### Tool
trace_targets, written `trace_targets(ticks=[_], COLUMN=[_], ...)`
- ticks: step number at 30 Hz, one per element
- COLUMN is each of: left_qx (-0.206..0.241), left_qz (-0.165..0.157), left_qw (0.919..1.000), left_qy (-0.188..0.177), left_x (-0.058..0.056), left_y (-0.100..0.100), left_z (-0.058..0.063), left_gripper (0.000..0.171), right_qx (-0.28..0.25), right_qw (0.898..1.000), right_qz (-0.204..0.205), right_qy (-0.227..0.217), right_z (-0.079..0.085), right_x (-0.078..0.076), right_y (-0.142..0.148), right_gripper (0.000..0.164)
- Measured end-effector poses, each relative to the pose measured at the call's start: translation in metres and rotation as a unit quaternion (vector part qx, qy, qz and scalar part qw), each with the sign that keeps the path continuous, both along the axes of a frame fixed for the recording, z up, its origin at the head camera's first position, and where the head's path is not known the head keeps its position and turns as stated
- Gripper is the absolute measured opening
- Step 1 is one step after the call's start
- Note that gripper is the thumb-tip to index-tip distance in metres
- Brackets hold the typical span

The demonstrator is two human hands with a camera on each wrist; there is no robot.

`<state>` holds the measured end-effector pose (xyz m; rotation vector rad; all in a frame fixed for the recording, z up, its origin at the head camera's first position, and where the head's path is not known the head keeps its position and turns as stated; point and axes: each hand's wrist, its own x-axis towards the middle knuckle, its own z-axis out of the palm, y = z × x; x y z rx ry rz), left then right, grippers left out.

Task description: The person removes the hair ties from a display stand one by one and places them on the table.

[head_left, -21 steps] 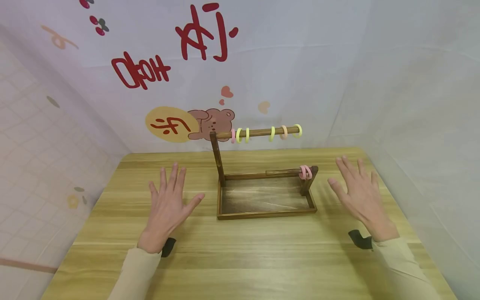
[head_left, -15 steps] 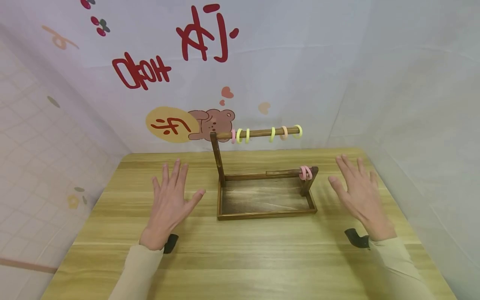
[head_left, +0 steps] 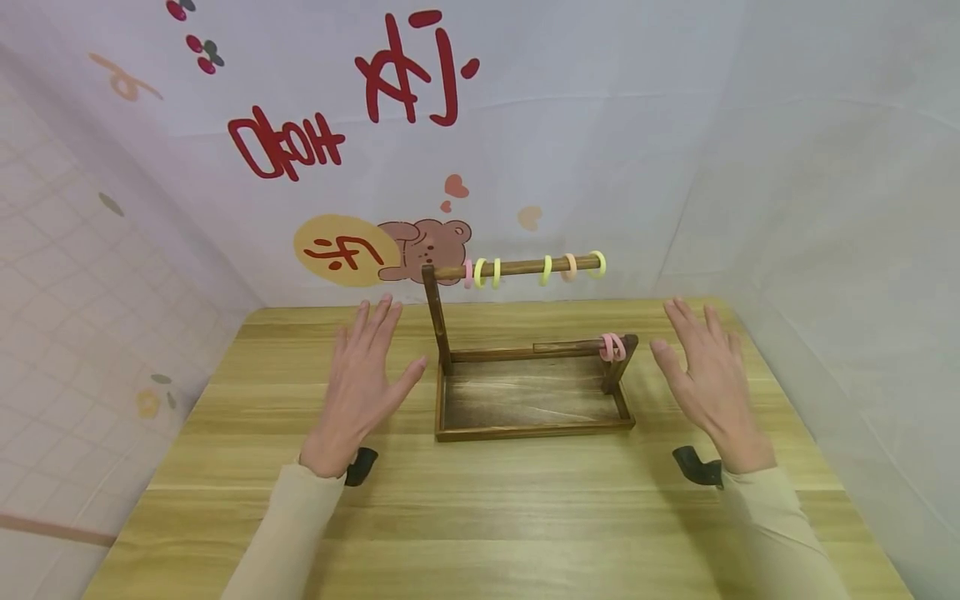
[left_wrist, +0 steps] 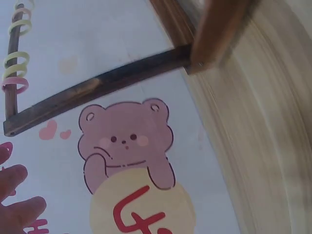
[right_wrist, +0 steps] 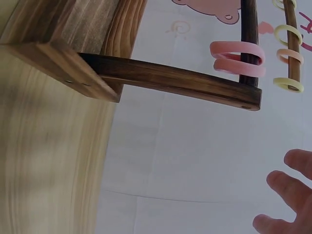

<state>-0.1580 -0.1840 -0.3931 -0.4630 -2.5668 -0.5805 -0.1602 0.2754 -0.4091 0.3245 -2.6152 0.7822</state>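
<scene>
While my hands [head_left: 360,387] hover apart, outstretched, the rack [head_left: 536,432] runs left to right, upper bar [head_left: 521,267] pointing right.

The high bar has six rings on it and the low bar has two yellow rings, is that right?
Not quite: the two rings on the low bar are pink, not yellow; the right wrist view shows it. The high bar does have six rings.

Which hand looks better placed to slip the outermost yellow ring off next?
Probably the right hand: that yellow ring sits at the free end of the upper bar, toward this hand. The left hand, equally empty, is nearer the bar's fixed end.
</scene>
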Motion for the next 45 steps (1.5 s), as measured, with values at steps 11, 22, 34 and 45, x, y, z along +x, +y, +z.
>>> trace_targets(ticks=[11,22,34,45], left_qx=[0.070,0.131,0.140,0.136], left_qz=[-0.034,-0.061,-0.062,-0.051], left_qw=[0.9946,0.9820,0.9785,0.9802], left_qy=[0.069,0.121,0.139,0.134], left_x=[-0.028,-0.053,-0.066,-0.068], left_y=[0.015,0.027,0.029,0.032], left_z=[0.015,0.028,0.032,0.035], left_gripper=[0.062,0.044,0.032,0.027], right_qx=[-0.001,0.008,0.013,0.048], right_qw=[1.000,1.000,0.999,0.994], right_qz=[0.004,0.009,0.021,0.074], right_qy=[0.011,0.018,0.032,0.067], right_z=[0.009,0.010,0.014,0.038], right_x=[-0.003,-0.008,-0.016,-0.039], right_y=[-0.009,-0.015,-0.015,-0.010], right_gripper=[0.065,0.066,0.064,0.073])
